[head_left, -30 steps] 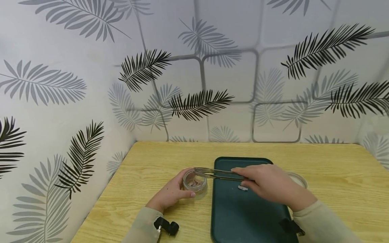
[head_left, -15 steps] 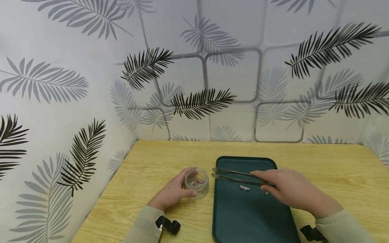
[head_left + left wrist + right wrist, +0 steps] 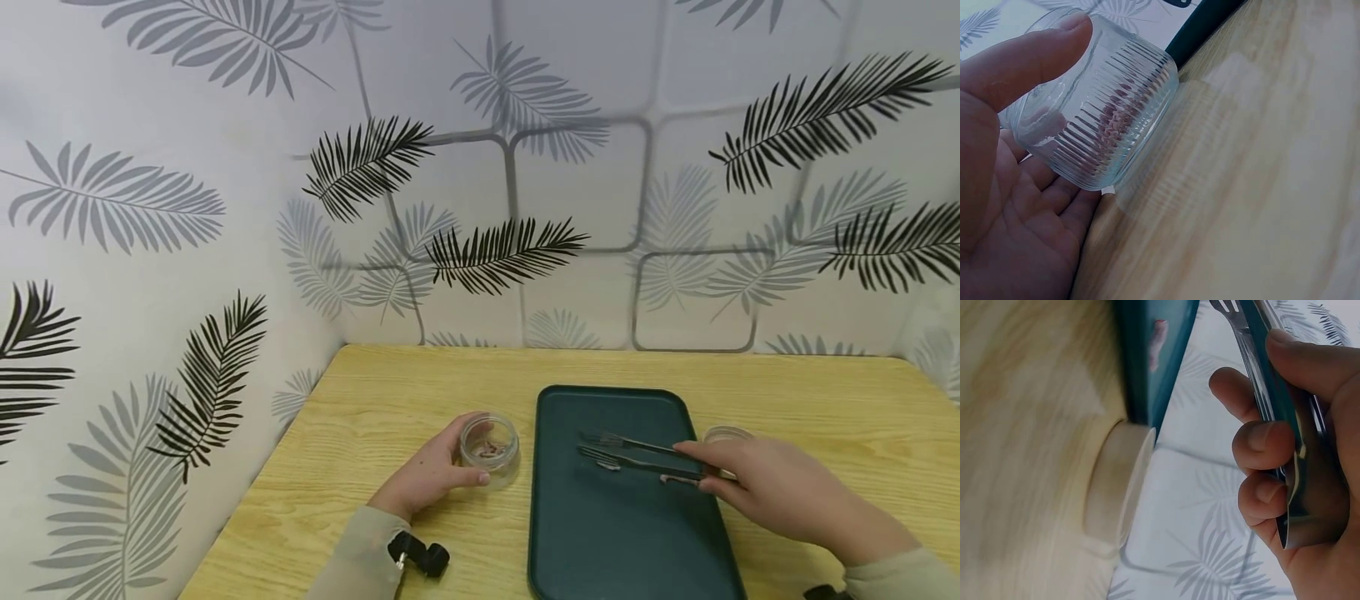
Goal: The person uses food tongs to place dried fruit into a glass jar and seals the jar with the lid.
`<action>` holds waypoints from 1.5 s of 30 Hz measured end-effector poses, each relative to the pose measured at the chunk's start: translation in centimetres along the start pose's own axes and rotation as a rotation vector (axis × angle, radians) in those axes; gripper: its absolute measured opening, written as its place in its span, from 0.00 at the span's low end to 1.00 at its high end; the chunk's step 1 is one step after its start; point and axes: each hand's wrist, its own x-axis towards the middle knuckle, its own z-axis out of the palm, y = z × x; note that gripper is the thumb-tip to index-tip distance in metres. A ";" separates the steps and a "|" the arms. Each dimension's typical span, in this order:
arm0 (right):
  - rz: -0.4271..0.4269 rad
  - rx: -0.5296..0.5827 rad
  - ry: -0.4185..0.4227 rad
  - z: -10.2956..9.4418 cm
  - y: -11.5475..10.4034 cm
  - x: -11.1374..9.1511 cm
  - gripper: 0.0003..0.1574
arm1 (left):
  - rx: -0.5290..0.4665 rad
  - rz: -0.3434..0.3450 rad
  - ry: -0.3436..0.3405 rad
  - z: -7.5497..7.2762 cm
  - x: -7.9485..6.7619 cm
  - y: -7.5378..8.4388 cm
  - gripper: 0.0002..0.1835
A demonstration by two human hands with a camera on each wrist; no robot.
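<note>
My left hand point(image 3: 431, 477) holds a small clear glass jar point(image 3: 501, 475) at the left of the dark green tray point(image 3: 618, 533), thumb on the near side. Through its ribbed wall in the left wrist view, reddish-brown bits point(image 3: 1116, 122) show inside. With thumb and fingers my right hand point(image 3: 787, 496) grips metal tongs point(image 3: 641, 461) with fork-like tips. The tongs' arms are spread apart above the tray, their tips over a small pale piece point(image 3: 609, 467). Another small pale piece point(image 3: 678, 479) lies on the tray near my right fingers.
A round, low container point(image 3: 726, 432) stands at the tray's right edge, partly behind my right hand; it shows pale in the right wrist view. The wood-grain table point(image 3: 435, 375) meets a leaf-patterned wall point(image 3: 570, 300) at the back.
The tongs have moved right, away from the jar, and now sit over the tray. My left hand keeps its hold on the jar.
</note>
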 end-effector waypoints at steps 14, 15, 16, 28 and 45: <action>0.037 0.064 -0.020 0.6 1.1 -1.8 0.26 | 0.008 0.008 -0.003 0.3 0.5 -0.5 0.43; 0.041 0.066 -0.021 0.6 1.1 -1.8 0.26 | 0.008 0.006 -0.004 0.3 0.5 -0.5 0.43; 0.040 0.067 -0.024 0.6 1.1 -1.8 0.26 | 0.008 0.005 -0.004 0.3 0.5 -0.5 0.44; 0.025 -0.016 0.050 1.2 1.3 -1.8 0.27 | -0.006 0.006 -0.007 0.3 0.6 -0.6 0.43; -0.052 -0.006 0.108 0.2 -1.4 0.8 0.31 | 0.003 0.010 -0.006 0.0 0.2 -0.6 0.43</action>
